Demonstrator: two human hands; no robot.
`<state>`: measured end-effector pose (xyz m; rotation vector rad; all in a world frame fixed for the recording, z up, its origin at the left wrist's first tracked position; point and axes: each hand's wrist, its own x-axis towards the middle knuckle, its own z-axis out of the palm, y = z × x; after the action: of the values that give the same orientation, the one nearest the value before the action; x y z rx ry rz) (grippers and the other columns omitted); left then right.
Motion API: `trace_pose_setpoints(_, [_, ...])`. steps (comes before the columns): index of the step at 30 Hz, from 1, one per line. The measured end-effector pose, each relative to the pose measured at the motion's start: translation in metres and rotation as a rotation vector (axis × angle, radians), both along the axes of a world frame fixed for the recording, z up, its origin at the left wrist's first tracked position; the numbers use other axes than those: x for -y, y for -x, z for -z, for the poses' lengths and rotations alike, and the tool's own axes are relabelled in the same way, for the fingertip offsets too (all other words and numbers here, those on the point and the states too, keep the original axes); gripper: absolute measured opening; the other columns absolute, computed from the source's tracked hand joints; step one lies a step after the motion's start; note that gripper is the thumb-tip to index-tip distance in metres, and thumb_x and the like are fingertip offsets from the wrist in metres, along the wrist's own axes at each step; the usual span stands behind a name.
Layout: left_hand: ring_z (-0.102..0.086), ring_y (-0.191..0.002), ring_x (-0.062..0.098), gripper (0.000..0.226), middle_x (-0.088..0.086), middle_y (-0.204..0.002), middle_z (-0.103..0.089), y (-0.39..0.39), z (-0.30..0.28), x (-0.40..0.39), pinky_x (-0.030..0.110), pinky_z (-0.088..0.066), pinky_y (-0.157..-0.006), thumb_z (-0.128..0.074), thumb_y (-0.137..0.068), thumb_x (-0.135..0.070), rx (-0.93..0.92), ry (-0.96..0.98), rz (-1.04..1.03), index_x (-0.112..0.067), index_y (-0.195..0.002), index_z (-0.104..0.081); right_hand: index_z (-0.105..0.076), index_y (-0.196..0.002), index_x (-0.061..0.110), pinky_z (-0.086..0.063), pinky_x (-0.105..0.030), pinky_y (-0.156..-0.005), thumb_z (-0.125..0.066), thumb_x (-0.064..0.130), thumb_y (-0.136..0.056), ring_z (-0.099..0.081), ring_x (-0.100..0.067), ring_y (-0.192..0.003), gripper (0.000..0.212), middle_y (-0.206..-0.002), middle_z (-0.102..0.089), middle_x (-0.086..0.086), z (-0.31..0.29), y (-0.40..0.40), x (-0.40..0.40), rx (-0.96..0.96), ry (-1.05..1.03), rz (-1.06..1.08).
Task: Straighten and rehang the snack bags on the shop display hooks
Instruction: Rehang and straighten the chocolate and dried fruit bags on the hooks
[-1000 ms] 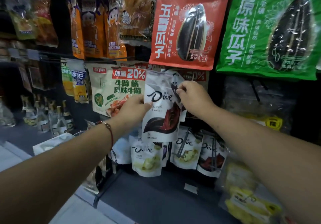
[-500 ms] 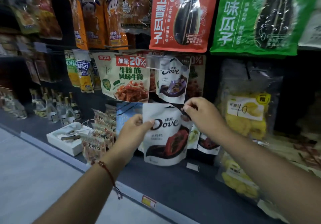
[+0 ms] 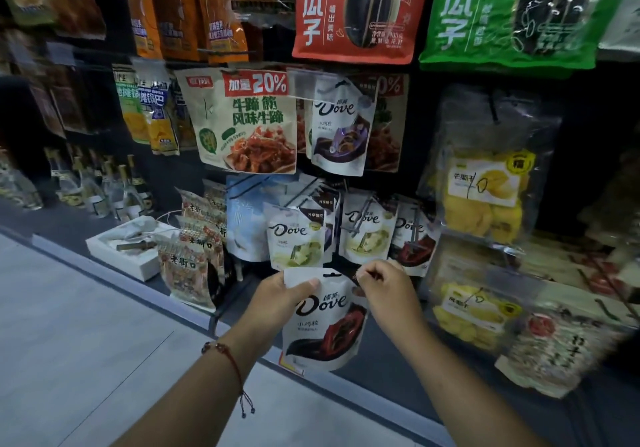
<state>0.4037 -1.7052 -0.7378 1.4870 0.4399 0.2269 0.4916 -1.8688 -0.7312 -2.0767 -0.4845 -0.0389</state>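
Two hands hold one white chocolate bag (image 3: pixel 323 322) with a red picture on it. The left hand (image 3: pixel 277 302) grips the top left corner, with the thumb on the front. The right hand (image 3: pixel 386 292) pinches the top right corner with its fingertips. This bag hangs in the air, low down in front of the shelf edge (image 3: pixel 166 302) and not on any hook.

Just above it, three more white chocolate bags show their fronts in a row: two with green pictures (image 3: pixel 296 238) (image 3: pixel 367 230) and one with a red picture (image 3: pixel 414 235). More bags sit behind them, but those cannot be counted. Higher up hangs one chocolate bag with a purple picture (image 3: pixel 341 127), beside a big meat snack bag (image 3: pixel 247 122).

At the top are one red seed bag (image 3: pixel 356 13) and one green seed bag (image 3: pixel 509 13). On the right are two bags of yellow dried fruit (image 3: pixel 485 190) (image 3: pixel 471 311). A red string bracelet (image 3: pixel 230 356) is on the left wrist.
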Motion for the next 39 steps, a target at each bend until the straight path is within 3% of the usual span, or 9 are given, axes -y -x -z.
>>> trace_pose_setpoints(3, [-0.074,-0.086,0.023,0.017,0.004,-0.094,-0.077,-0.007,0.006,0.001,0.035,-0.059,-0.075,-0.068,-0.092,-0.020,-0.028,-0.016,0.007,-0.015,-0.108,-0.072,-0.066,-0.079,0.029,-0.044,-0.021,-0.069,-0.057,0.024,-0.092,-0.056,-0.005,-0.082,0.016,-0.098,-0.054,0.006,0.015,-0.002,0.002,-0.016,0.024,0.051])
trace_pose_setpoints(9, [-0.075,-0.078,0.021,0.011,0.005,-0.089,-0.077,-0.032,0.008,0.004,0.032,-0.059,-0.063,-0.066,-0.093,-0.019,0.006,0.029,-0.082,-0.016,-0.102,-0.072,-0.066,-0.084,0.022,-0.048,-0.033,-0.064,-0.058,0.037,-0.093,-0.062,-0.017,-0.075,0.020,-0.087,-0.066,-0.003,0.019,-0.019,-0.006,-0.096,-0.037,0.142])
trace_pose_setpoints(15, [-0.074,-0.077,0.026,0.007,0.005,-0.083,-0.077,-0.067,0.010,0.009,0.039,-0.061,-0.067,-0.065,-0.094,-0.019,0.056,0.150,-0.211,-0.017,-0.098,-0.070,-0.065,-0.088,0.007,-0.051,-0.035,-0.060,-0.060,0.033,-0.095,-0.067,-0.015,-0.064,0.027,-0.079,-0.070,-0.010,0.016,-0.032,-0.023,-0.272,-0.338,0.233])
trace_pose_setpoints(21, [-0.073,-0.082,0.027,0.011,0.004,-0.085,-0.076,-0.107,0.014,0.005,0.043,-0.061,-0.077,-0.065,-0.092,-0.027,0.039,-0.034,-0.189,-0.019,-0.088,-0.071,-0.064,-0.096,0.008,-0.055,-0.025,-0.062,-0.058,0.020,-0.098,-0.069,-0.009,-0.079,0.014,-0.092,-0.071,-0.004,0.020,-0.058,-0.030,-0.433,-0.603,0.321])
trace_pose_setpoints(24, [-0.073,-0.080,0.022,0.015,0.005,-0.089,-0.076,-0.123,0.018,-0.001,0.034,-0.059,-0.065,-0.064,-0.092,-0.030,0.042,-0.080,-0.168,-0.018,-0.093,-0.072,-0.062,-0.090,0.018,-0.056,-0.025,-0.067,-0.057,0.017,-0.098,-0.069,-0.010,-0.081,0.009,-0.092,-0.070,-0.004,0.024,-0.069,-0.033,-0.464,-0.659,0.359])
trace_pose_setpoints(28, [-0.068,-0.076,0.013,0.019,-0.003,-0.085,-0.074,-0.145,0.026,-0.005,0.024,-0.049,-0.062,-0.067,-0.089,-0.034,0.033,-0.090,-0.162,-0.015,-0.093,-0.070,-0.064,-0.104,0.009,-0.057,-0.027,-0.073,-0.060,0.018,-0.096,-0.068,-0.009,-0.079,0.012,-0.087,-0.068,-0.002,0.027,-0.081,-0.037,-0.482,-0.714,0.388])
trace_pose_setpoints(32, [-0.067,-0.095,0.017,0.057,0.003,-0.109,-0.072,-0.162,0.030,-0.004,0.024,-0.052,-0.072,-0.068,-0.080,-0.041,0.011,-0.098,-0.147,-0.013,-0.129,-0.059,-0.062,-0.098,0.018,-0.056,-0.024,-0.070,-0.059,0.018,-0.097,-0.072,-0.008,-0.079,0.002,-0.092,-0.070,-0.001,0.029,-0.091,-0.039,-0.492,-0.766,0.396])
trace_pose_setpoints(35, [-0.064,-0.074,0.015,0.049,0.006,-0.093,-0.074,-0.171,0.036,-0.005,0.017,-0.048,-0.057,-0.063,-0.090,-0.028,0.008,-0.146,-0.140,-0.009,-0.134,-0.054,-0.063,-0.096,0.018,-0.054,-0.023,-0.068,-0.061,0.018,-0.096,-0.070,-0.008,-0.077,0.003,-0.084,-0.071,0.001,0.030,-0.096,-0.039,-0.469,-0.769,0.411])
trace_pose_setpoints(39, [-0.067,-0.084,0.016,0.034,0.006,-0.097,-0.074,-0.173,0.042,-0.007,0.029,-0.054,-0.071,-0.063,-0.090,-0.029,0.001,-0.149,-0.142,-0.014,-0.120,-0.064,-0.063,-0.095,0.017,-0.053,-0.024,-0.068,-0.061,0.018,-0.096,-0.071,-0.011,-0.079,0.003,-0.078,-0.072,0.002,0.035,-0.099,-0.039,-0.498,-0.749,0.431])
